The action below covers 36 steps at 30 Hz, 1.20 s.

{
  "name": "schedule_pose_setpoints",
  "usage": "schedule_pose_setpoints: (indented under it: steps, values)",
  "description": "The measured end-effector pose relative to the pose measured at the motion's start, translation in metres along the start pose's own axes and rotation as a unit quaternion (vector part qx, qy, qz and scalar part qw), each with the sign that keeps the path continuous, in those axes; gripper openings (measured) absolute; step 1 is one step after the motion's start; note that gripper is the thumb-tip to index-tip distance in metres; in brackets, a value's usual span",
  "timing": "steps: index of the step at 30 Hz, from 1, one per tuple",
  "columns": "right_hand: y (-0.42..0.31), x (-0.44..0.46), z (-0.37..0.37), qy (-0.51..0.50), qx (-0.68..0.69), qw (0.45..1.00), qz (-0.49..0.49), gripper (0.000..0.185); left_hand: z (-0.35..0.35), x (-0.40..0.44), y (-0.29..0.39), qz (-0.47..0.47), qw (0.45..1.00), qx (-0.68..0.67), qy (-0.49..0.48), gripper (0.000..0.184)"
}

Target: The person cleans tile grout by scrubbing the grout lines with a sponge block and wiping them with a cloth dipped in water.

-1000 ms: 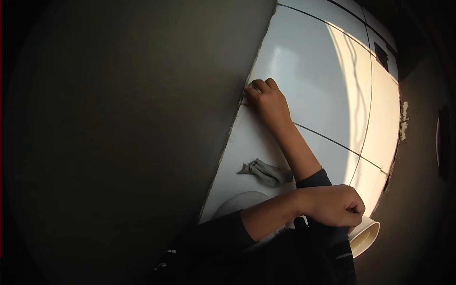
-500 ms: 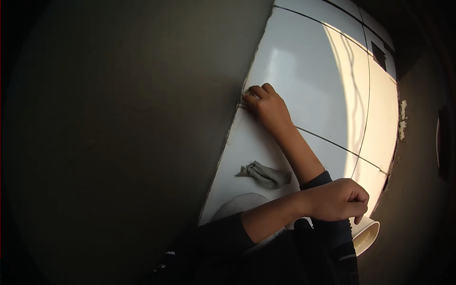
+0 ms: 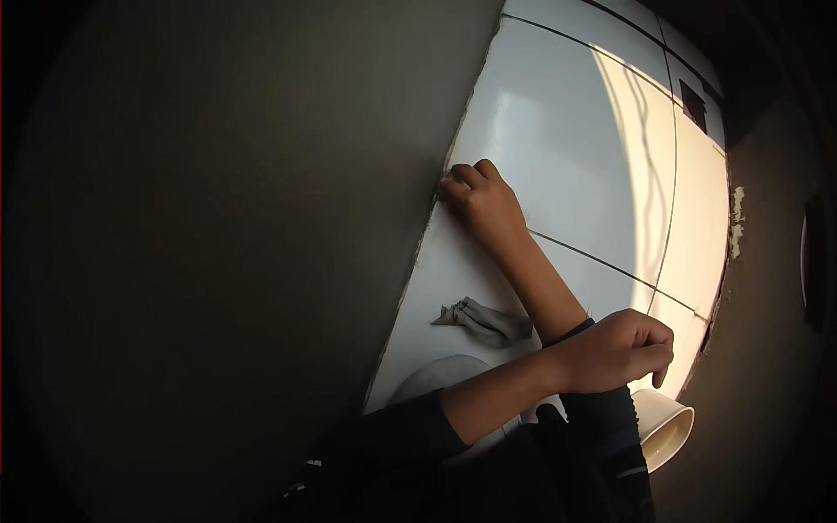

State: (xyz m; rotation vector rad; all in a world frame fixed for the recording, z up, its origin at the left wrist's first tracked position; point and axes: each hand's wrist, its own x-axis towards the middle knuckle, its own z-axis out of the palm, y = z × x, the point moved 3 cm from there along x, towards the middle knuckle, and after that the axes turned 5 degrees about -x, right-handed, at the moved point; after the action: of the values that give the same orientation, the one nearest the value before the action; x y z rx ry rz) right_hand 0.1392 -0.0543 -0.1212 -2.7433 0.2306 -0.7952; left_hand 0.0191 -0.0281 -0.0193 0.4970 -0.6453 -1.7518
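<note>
My right hand (image 3: pixel 484 200) is bent over the joint where the white tiles (image 3: pixel 558 139) meet the dark wall (image 3: pixel 261 192). Its fingers are curled together at the tile edge, and whatever they pinch is hidden. My left hand (image 3: pixel 619 349) lies crossed over my right forearm near the sleeve cuff, loosely fisted with one finger pointing down, and nothing shows in it. Between the two forearms and the wall lies a crumpled grey cloth (image 3: pixel 484 322) on the tiles.
A cream-coloured container (image 3: pixel 667 436) with an open mouth sits below my left hand. Part of a pale round object (image 3: pixel 440 373) shows behind my left forearm. Sunlight falls on the tiles at right, and a dark square (image 3: pixel 693 106) is set in them farther off.
My right hand has shifted slightly left and down along the tile edge. My left hand has risen a little, exposing more of the cream container. The cloth stays in place.
</note>
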Motion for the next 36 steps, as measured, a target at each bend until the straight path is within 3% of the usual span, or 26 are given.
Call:
schedule_pose_setpoints:
  steps: [3, 6, 12, 18, 22, 26, 28, 29, 32, 34, 36]
  values:
    - [0.005, -0.002, 0.004, 0.010, -0.011, 1.000, -0.025, 0.017, 0.001, 0.001, -0.003, -0.012, 0.999, 0.037, -0.008, 0.022]
    - [0.022, 0.019, 0.003, -0.009, -0.031, 0.998, 0.056, 0.015, -0.001, -0.003, 0.001, 0.000, 0.999, 0.035, 0.004, 0.022]
    - [-0.001, -0.002, 0.000, 0.019, -0.038, 0.999, -0.033, 0.011, 0.000, 0.002, -0.001, -0.007, 1.000, 0.017, 0.003, 0.022]
    - [0.014, 0.015, 0.009, 0.002, -0.070, 0.996, 0.049, 0.012, -0.002, -0.002, 0.001, 0.010, 0.999, 0.038, 0.007, 0.022]
    - [0.001, -0.003, 0.001, 0.017, -0.026, 0.999, -0.021, 0.012, 0.000, 0.001, 0.002, 0.001, 1.000, 0.012, 0.010, 0.024]
    - [0.014, 0.013, 0.003, -0.006, -0.038, 0.999, 0.017, 0.014, 0.001, -0.002, -0.001, 0.009, 0.999, 0.034, 0.006, 0.023]
    - [0.012, 0.014, 0.003, -0.072, -0.053, 0.994, 0.070, 0.025, -0.003, -0.002, 0.002, -0.007, 1.000, 0.004, 0.019, 0.022]
    - [0.008, 0.008, 0.001, 0.012, -0.034, 0.999, 0.013, 0.017, -0.003, -0.001, 0.003, -0.003, 1.000, 0.006, 0.018, 0.022]
    - [0.001, -0.007, -0.004, -0.002, -0.014, 1.000, -0.017, 0.016, 0.001, 0.001, 0.000, -0.004, 1.000, 0.007, 0.011, 0.022]
    - [0.010, 0.003, -0.003, 0.000, -0.011, 1.000, -0.011, 0.014, 0.002, 0.000, -0.001, 0.050, 0.998, -0.002, 0.027, 0.027]
    - [0.022, 0.015, 0.002, -0.011, -0.025, 0.999, 0.045, 0.012, -0.001, -0.002, 0.000, 0.036, 0.999, 0.004, 0.030, 0.027]
